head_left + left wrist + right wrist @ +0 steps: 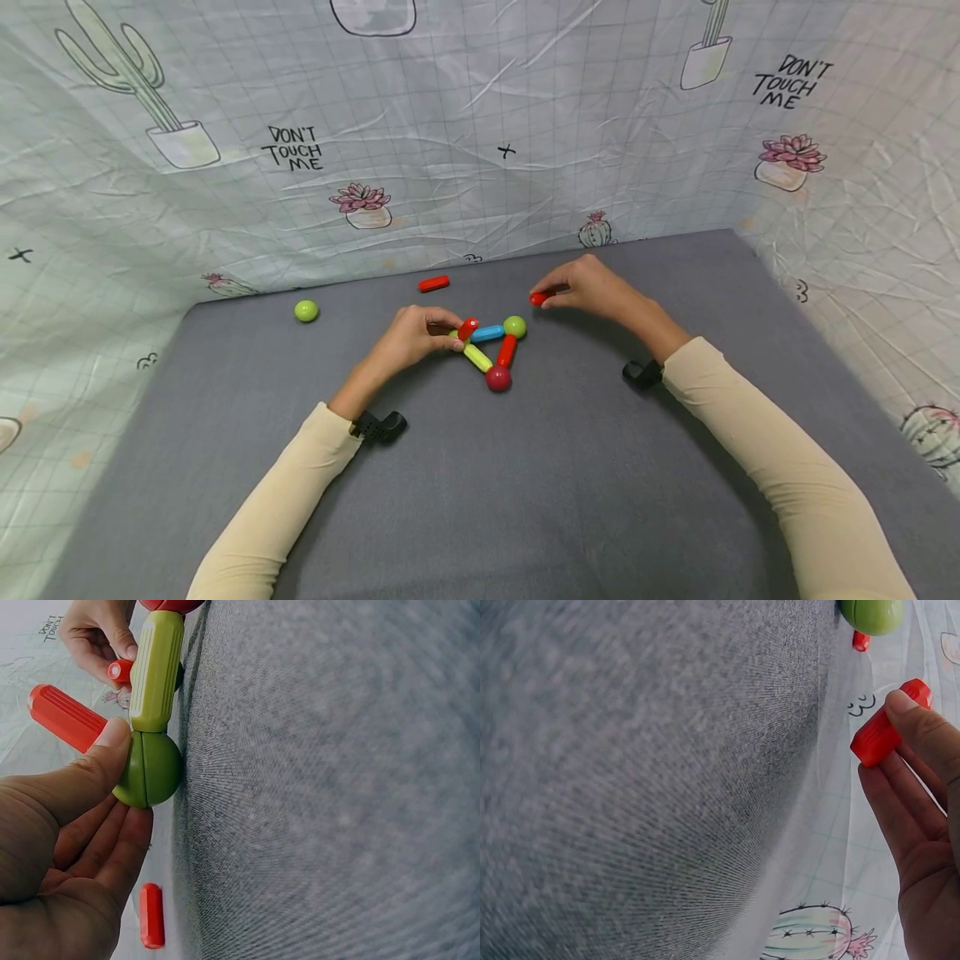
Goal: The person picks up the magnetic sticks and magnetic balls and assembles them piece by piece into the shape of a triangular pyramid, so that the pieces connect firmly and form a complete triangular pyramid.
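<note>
A triangle of toy building sticks and balls lies on the grey table. Its sides are a blue stick point(488, 332), a yellow-green stick point(477, 358) and a red stick point(507, 351). A dark red ball point(498, 378) forms the near corner, a green ball point(514, 326) the right one. At the left corner, my left hand point(411, 340) pinches another green ball point(154, 769) between thumb and fingers. A second red stick point(67, 716) slants up from that ball. Right of the triangle, my right hand point(600, 287) pinches a loose red stick point(881, 737) by thumb and fingertips.
Another red stick point(433, 284) lies near the table's back edge, behind the triangle. Farther left is a loose green ball point(306, 311). A printed cloth point(450, 167) hangs along the back and sides of the table point(510, 492).
</note>
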Action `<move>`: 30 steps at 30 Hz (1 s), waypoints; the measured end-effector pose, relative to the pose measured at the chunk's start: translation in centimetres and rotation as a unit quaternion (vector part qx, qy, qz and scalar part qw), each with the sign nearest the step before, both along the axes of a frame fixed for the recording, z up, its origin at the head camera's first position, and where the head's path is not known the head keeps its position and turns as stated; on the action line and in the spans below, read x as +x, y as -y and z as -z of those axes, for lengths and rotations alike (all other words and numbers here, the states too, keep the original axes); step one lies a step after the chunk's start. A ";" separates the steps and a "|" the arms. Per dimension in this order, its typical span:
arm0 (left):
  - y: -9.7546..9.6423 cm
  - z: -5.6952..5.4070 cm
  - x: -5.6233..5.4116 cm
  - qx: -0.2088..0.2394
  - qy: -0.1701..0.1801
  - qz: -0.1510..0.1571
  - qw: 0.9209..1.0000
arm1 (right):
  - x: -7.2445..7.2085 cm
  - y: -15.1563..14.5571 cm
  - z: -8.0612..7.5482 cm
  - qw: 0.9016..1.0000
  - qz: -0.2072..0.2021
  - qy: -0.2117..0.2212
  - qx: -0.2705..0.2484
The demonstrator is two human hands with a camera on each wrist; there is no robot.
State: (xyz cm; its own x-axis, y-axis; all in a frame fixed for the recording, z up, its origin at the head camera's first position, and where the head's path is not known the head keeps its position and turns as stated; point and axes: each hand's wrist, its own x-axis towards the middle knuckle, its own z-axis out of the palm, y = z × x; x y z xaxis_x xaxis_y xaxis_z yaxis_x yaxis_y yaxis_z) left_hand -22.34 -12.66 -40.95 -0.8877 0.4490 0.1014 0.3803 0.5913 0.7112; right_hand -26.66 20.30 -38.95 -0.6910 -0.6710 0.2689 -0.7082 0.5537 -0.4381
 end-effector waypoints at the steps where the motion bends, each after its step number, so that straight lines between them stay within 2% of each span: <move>1: 0.0 0.0 0.0 0.000 0.001 -0.001 1.000 | 0.1 0.0 -0.1 1.000 -0.001 0.000 0.000; 14: 0.0 -0.1 0.0 -0.002 0.004 0.001 1.000 | 0.3 0.3 0.0 1.000 -0.004 -0.017 0.000; 30: 0.0 -0.2 0.0 -0.004 0.008 0.003 1.000 | 1.0 1.0 -0.3 1.000 -0.023 -0.012 -0.017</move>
State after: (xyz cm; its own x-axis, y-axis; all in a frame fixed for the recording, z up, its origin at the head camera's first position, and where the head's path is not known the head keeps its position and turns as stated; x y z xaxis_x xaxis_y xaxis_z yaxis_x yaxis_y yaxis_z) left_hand -22.34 -12.66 -40.71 -0.8868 0.4546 0.0836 0.3723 0.5953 0.7121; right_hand -25.67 19.25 -38.68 -0.6533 -0.6918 0.3077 -0.7425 0.5060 -0.4389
